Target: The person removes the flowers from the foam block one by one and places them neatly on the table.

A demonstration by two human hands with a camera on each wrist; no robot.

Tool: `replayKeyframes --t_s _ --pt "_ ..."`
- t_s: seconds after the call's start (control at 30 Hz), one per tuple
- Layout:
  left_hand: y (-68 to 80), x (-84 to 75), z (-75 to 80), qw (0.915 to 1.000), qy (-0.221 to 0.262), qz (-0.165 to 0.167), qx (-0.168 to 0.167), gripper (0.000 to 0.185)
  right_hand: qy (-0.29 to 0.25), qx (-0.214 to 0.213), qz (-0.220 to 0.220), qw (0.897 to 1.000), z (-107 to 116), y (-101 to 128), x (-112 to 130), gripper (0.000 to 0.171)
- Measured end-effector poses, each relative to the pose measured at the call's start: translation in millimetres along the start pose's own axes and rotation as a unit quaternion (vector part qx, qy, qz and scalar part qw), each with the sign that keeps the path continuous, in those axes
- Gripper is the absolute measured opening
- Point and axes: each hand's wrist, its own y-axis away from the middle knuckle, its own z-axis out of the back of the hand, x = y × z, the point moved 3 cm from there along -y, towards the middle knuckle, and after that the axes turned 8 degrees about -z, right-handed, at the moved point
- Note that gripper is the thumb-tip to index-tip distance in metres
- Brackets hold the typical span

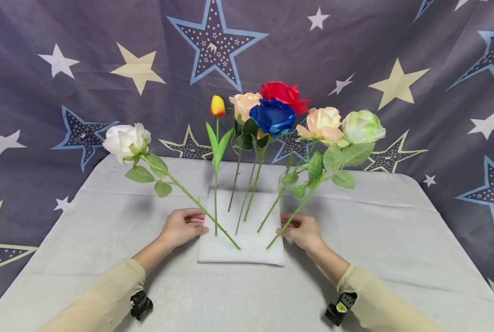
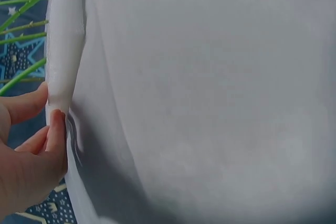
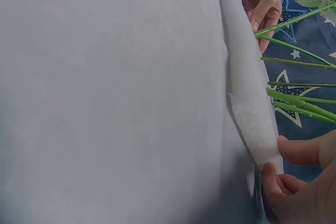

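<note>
Wrist views crop flowers [image 1: 272, 115] above foam block [image 1: 240, 240].

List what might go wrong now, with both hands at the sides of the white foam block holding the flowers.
The white rose leans far left on its long stem; lifting the white foam block may tip or loosen it. The left hand and right hand only pinch thin edges, so the block might slip.
</note>
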Motion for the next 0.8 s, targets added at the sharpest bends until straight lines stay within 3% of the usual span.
replayKeyframes --t_s 0.8 --pt "6.7 23.3 54.5 0.9991 -0.038 -0.002 0.017 0.060 -0.053 0.049 0.019 0.997 -51 -2 23 0.039"
